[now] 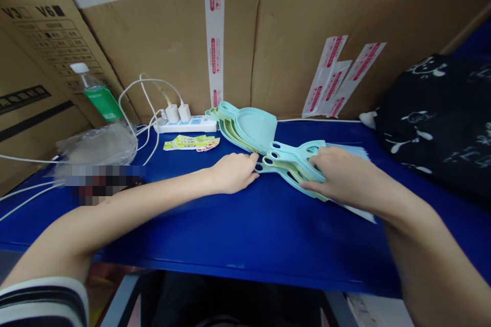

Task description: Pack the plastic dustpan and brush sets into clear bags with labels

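Where the right hand [341, 172] covers brushes [294, 152], bristles [357, 151] seem part-hidden.

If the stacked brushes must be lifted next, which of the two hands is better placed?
Right, probably: the right hand is curled over the stacked brushes, near their bristles. The left hand is only by the handle ends.

The white left sleeve [40, 308] bears black stripes.

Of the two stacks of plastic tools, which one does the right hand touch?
The brush stack, in front, its pale bristles pointing right. The dustpan stack lies farther back and left, away from the right hand.
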Demonstrator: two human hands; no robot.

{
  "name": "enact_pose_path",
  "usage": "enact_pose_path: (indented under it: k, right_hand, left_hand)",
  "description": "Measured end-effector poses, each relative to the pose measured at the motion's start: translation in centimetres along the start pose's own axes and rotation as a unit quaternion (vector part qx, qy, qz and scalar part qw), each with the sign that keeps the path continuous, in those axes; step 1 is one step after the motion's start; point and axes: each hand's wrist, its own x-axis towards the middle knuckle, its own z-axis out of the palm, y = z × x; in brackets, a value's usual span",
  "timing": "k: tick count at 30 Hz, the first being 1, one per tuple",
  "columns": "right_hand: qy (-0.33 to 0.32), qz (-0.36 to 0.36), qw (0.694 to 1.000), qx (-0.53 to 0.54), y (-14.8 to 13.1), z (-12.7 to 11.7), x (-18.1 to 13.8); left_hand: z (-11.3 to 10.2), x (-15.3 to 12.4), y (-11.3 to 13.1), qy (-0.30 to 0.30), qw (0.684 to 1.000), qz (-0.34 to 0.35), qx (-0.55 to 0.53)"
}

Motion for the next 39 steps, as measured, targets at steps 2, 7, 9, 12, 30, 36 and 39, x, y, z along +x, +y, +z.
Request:
enact_pose_path:
  k: [2,7,9,12,30,36,39]
  right_hand:
    - [-0.003,0.007,1.000,-0.001,-0.1,-0.1,0.0]
    - [-0.004,0.031,1.000,-0.001,-0.8,-0.7,-0.1]
    - [-0.013,0.055,0.998,0.001,-1.3,-1.0,-0.2]
    - [-0.029,0.068,0.997,-0.001,-1.7,-1.3,-0.5]
    - [-0.085,0.148,0.983,0.063,-0.2,-0.3,0.8]
    - [-0.034,0.107,0.991,0.078,-0.1,-0.2,0.9]
    - [-0.024,0.093,0.991,0.094,0.0,-0.1,1.0]
  left_hand:
    - [-0.4,-1.2,0.1,0.002,1.000,0.000,0.022]
    - [-0.2,-5.4,0.1,0.020,0.991,0.033,0.125]
    - [0.5,-7.1,-0.4,0.040,0.987,0.063,0.144]
    - [2.0,-9.2,-1.4,0.100,0.976,0.109,0.160]
    - [5.3,-10.9,-4.0,0.241,0.941,0.214,0.101]
    - [5.6,-11.1,-4.1,0.221,0.947,0.215,0.097]
    - [5.6,-11.2,-4.1,0.215,0.947,0.218,0.095]
